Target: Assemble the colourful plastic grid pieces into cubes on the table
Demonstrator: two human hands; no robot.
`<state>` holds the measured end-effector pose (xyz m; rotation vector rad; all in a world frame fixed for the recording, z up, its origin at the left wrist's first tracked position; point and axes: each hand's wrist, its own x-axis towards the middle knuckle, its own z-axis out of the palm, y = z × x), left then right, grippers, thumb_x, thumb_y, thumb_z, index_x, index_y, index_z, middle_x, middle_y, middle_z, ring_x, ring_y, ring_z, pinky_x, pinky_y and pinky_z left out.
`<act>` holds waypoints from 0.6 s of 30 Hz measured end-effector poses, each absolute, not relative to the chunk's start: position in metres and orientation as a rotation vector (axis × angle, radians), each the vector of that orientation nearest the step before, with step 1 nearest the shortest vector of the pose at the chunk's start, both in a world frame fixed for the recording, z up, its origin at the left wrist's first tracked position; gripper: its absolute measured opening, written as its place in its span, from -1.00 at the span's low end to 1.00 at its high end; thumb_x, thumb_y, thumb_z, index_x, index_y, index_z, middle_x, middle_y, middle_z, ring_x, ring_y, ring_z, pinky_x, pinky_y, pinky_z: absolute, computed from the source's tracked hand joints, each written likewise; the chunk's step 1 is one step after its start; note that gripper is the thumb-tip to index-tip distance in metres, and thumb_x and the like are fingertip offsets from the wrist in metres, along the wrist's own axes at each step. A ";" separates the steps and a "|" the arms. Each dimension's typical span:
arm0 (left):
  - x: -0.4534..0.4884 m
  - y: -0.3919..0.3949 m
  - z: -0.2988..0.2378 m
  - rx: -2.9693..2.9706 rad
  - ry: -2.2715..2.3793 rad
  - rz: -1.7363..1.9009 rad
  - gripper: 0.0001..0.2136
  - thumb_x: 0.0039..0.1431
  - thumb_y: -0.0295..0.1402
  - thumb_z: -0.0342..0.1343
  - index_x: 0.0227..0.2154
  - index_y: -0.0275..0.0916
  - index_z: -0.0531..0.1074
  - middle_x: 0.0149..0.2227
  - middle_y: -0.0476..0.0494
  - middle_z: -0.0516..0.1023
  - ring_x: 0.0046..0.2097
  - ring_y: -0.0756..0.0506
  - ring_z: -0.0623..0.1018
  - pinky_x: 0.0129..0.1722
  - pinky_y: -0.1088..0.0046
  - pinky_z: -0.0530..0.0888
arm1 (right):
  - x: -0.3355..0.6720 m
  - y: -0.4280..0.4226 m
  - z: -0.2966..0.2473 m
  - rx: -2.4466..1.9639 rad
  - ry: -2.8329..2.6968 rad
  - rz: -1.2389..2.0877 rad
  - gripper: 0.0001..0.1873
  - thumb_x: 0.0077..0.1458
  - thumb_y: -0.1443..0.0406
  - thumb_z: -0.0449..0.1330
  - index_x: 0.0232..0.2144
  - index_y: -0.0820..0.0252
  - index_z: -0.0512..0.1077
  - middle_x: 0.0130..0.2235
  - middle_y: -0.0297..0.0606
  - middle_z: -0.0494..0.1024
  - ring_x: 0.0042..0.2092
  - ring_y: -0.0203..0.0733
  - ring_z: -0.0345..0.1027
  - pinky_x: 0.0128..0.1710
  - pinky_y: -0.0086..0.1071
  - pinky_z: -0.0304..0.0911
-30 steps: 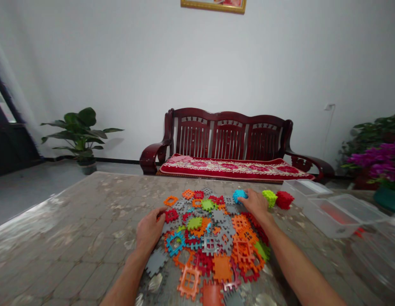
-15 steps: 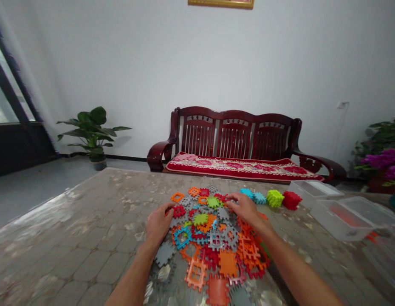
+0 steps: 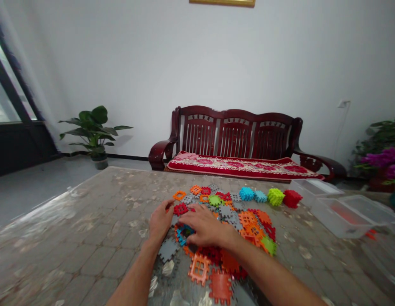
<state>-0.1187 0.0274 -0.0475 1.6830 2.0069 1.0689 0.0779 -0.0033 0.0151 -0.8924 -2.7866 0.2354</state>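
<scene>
Many notched plastic building tiles lie in a loose, overlapping pile on the table. My left hand [image 3: 160, 222] rests at the pile's left edge, fingers loosely bent and apart, beside a red tile [image 3: 181, 208]; nothing shows in it. Over the middle of the pile, my right hand [image 3: 204, 225] reaches leftward with its fingers spread, hiding tiles beneath. A blue frame tile [image 3: 182, 236] shows just under its fingers and thumb. Closer to me lie an orange window tile [image 3: 199, 268] and a solid orange tile [image 3: 221, 285]. A grey tile [image 3: 168, 250] sits below my left wrist.
Stacked tiles stand behind the pile in blue [image 3: 247, 194], lime green [image 3: 275, 196] and red [image 3: 292, 198]. Clear plastic boxes [image 3: 339, 219] stand at the right, some orange inside one. Across the table [image 3: 98, 212] is a wooden bench [image 3: 234, 136]; a potted plant [image 3: 97, 127] stands left.
My right hand has moved left and nearer, from the pile's far right side to over its middle. My left hand has stayed almost in place.
</scene>
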 end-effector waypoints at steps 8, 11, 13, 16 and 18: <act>-0.123 0.032 -0.054 1.669 2.017 1.062 -0.70 0.26 -0.39 0.00 -0.02 -0.17 0.53 -0.04 -0.11 0.68 -0.02 -0.11 0.63 0.00 0.41 0.48 | 0.064 0.000 0.010 -0.856 -2.855 0.008 -0.68 0.06 0.19 0.31 -0.10 0.07 0.51 -0.13 -0.22 0.54 0.00 -0.02 0.24 -0.01 -0.18 0.17; -0.123 0.032 -0.053 1.682 2.014 1.062 -0.70 0.26 -0.38 -0.01 -0.03 -0.18 0.53 -0.04 -0.12 0.68 -0.01 -0.12 0.63 0.01 0.39 0.48 | 0.067 0.000 0.009 -0.895 -2.764 0.042 -0.79 0.11 0.29 0.25 -0.16 0.02 0.56 -0.22 -0.29 0.56 -0.08 -0.09 0.28 -0.06 -0.26 0.17; -0.122 0.031 -0.052 1.688 2.008 1.061 -0.69 0.26 -0.37 -0.02 -0.03 -0.18 0.54 -0.04 -0.12 0.68 0.00 -0.12 0.62 0.03 0.39 0.47 | 0.074 -0.002 0.013 -0.942 -2.656 0.089 -0.82 0.12 0.34 0.24 -0.21 0.02 0.57 -0.25 -0.32 0.57 -0.12 -0.13 0.31 -0.09 -0.29 0.16; -0.122 0.029 -0.051 1.687 2.004 1.039 -0.68 0.26 -0.37 -0.01 -0.01 -0.18 0.54 -0.02 -0.11 0.67 0.01 -0.13 0.62 0.03 0.39 0.47 | 0.095 -0.005 0.022 -1.017 -2.411 0.146 -0.87 0.09 0.37 0.26 -0.28 0.07 0.54 -0.25 -0.33 0.58 -0.16 -0.16 0.33 -0.10 -0.31 0.17; -0.121 0.029 -0.050 1.679 2.019 1.025 -0.69 0.26 -0.37 -0.01 -0.01 -0.17 0.54 -0.02 -0.11 0.67 0.01 -0.12 0.62 0.04 0.39 0.47 | 0.116 -0.005 0.027 -1.089 -2.232 0.137 -0.88 0.09 0.41 0.24 -0.32 0.09 0.51 -0.27 -0.31 0.57 -0.17 -0.16 0.34 -0.10 -0.31 0.18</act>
